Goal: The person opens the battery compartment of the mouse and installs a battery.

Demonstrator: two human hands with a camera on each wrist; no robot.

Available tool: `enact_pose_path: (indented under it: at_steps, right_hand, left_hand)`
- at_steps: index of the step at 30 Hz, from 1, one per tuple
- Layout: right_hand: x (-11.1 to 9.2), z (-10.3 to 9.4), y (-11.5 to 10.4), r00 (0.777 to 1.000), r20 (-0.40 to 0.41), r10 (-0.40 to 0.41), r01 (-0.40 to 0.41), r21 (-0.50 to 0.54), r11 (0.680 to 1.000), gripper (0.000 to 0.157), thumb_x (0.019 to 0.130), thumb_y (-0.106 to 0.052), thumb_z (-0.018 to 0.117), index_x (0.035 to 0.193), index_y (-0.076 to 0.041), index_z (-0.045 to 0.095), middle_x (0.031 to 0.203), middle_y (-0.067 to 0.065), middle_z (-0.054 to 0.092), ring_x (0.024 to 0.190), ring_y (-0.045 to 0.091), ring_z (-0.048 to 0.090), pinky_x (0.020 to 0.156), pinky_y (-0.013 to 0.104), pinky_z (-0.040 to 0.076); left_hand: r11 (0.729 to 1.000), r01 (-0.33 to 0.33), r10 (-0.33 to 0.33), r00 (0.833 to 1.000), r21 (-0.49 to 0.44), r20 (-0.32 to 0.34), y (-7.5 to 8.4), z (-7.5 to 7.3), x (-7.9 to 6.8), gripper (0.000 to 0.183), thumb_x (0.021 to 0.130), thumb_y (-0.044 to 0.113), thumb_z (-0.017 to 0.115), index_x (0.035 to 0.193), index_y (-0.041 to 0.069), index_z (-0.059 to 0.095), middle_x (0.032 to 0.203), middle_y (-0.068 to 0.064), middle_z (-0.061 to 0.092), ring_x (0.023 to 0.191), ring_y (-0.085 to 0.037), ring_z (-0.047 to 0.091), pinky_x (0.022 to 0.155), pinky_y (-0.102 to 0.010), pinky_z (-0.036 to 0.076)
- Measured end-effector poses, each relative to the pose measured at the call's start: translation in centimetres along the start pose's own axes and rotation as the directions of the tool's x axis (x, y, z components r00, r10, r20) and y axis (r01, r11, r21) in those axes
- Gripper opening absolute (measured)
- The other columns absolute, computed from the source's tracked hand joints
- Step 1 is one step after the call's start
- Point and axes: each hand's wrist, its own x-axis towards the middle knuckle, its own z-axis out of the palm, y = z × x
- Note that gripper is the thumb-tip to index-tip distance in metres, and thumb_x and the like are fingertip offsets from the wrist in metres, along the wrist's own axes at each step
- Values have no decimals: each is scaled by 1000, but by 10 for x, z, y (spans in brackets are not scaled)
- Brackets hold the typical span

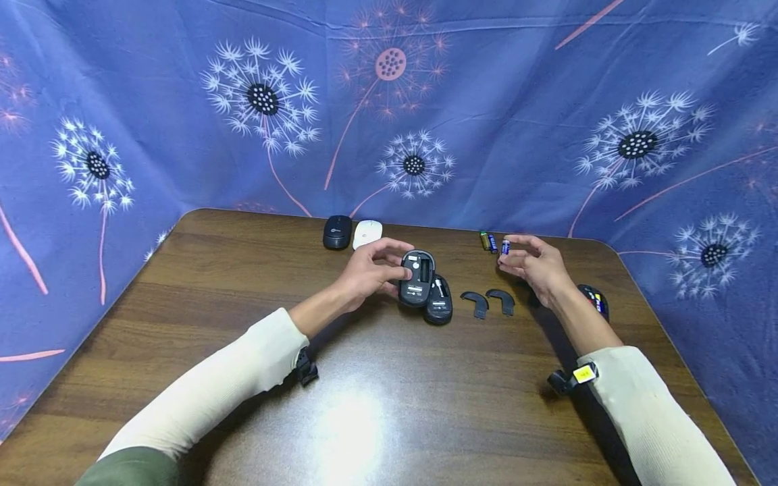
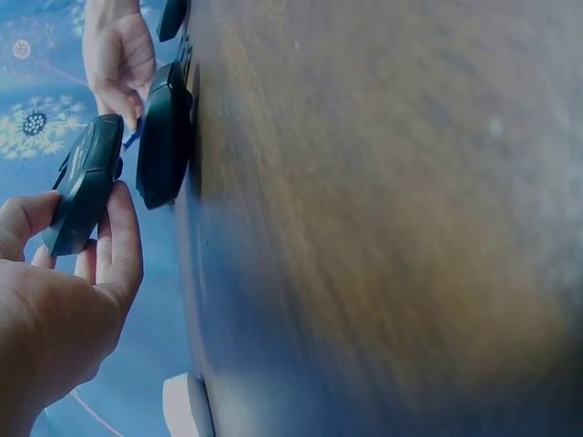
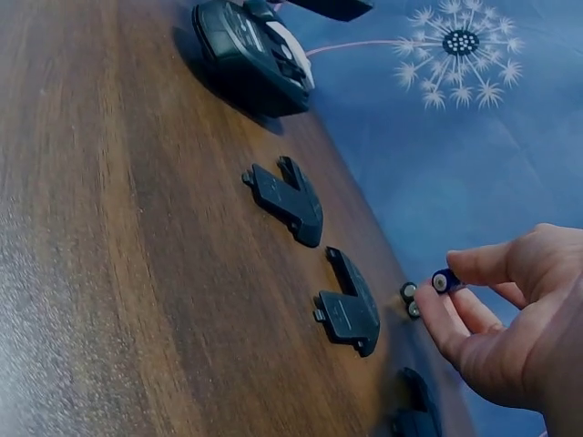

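Note:
My left hand point(image 1: 368, 272) grips a black computer mouse point(image 1: 416, 291) by its sides, its underside with a bare battery slot facing me. Just right of it, a second black mouse point(image 1: 439, 310) lies bottom up, a light-coloured battery showing in its slot. Between thumb and fingers, my right hand point(image 1: 542, 267) pinches a small blue battery point(image 3: 442, 281), raised over the back of the table. Close behind that hand lie two more batteries point(image 1: 488, 241). Two curved black battery covers point(image 1: 476, 304) point(image 1: 501, 300) rest on the wood between my hands.
At the table's back edge stand a black mouse point(image 1: 337, 232) and a white mouse point(image 1: 367, 233). Partly behind my right forearm is a dark mouse with coloured markings point(image 1: 595, 301). A blue dandelion-print cloth point(image 1: 480, 101) hangs around the wooden table point(image 1: 243, 270).

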Motion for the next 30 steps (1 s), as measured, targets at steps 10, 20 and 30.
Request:
enact_pose_path:
  at_steps: [10,20,30]
  right_hand:
    - [-4,6,3,999,-1,-43,43,58,997,47,102,19,66,141,-7,63,97,-5,77,90,8,79,90,23,70]
    - [-11,19,1,999,4,-53,53,-91,994,51,104,10,71,152,-2,58,100,-9,78,94,5,80,93,23,70]
    - [-22,40,-9,998,35,-54,60,-188,980,59,106,7,71,161,7,49,103,-9,74,96,3,79,98,28,70]
  left_hand:
    - [1000,6,-6,1000,7,-4,2,-4,1,56,92,-9,82,144,8,73,117,-11,69,95,-17,71,71,-36,73]
    - [1000,11,-11,1000,3,3,4,-3,2,55,93,-9,83,144,8,72,118,-12,70,98,-17,70,70,-35,73]
    - [1000,7,-7,1000,-15,1,1,-4,3,54,94,-10,80,145,6,71,120,-15,69,94,-18,72,69,-34,72]
